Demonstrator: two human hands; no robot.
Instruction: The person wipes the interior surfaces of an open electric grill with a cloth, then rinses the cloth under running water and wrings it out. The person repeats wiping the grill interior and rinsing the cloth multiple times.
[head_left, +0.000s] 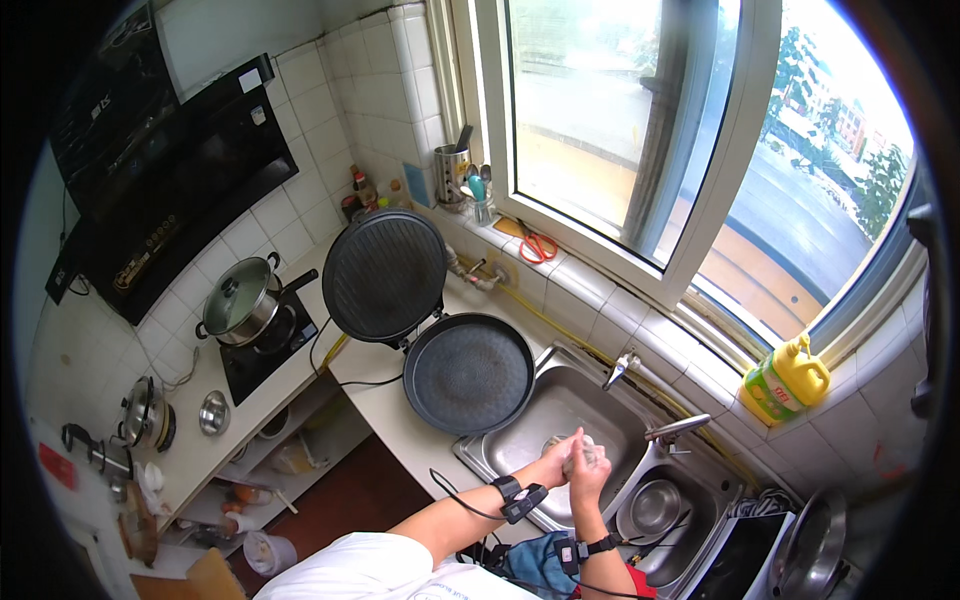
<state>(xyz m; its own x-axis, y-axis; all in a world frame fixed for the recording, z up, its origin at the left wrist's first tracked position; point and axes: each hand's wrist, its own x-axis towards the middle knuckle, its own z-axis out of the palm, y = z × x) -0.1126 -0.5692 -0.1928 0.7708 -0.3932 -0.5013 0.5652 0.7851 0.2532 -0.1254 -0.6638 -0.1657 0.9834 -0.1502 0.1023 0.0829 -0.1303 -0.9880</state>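
Both my hands meet over the larger basin of a stainless steel double sink (517, 450). My left hand (559, 459) and my right hand (589, 465) are closed together around a pale, wet-looking cloth (589, 450), whose folds show between the fingers. Straps with small black devices and cables sit on both forearms. The smaller basin beside my right hand holds a metal bowl (654, 507) and some dark utensils. Behind the basins stand a white-handled tap (618, 370) and a metal faucet (679, 427).
An open electric griddle (469, 375) overhangs the sink's left edge. A yellow detergent jug (784, 381) and red-handled scissors (538, 247) lie along the tiled sill. A lidded pot (241, 300) stands on the cooktop at left. Metal pans (811, 544) stand at right.
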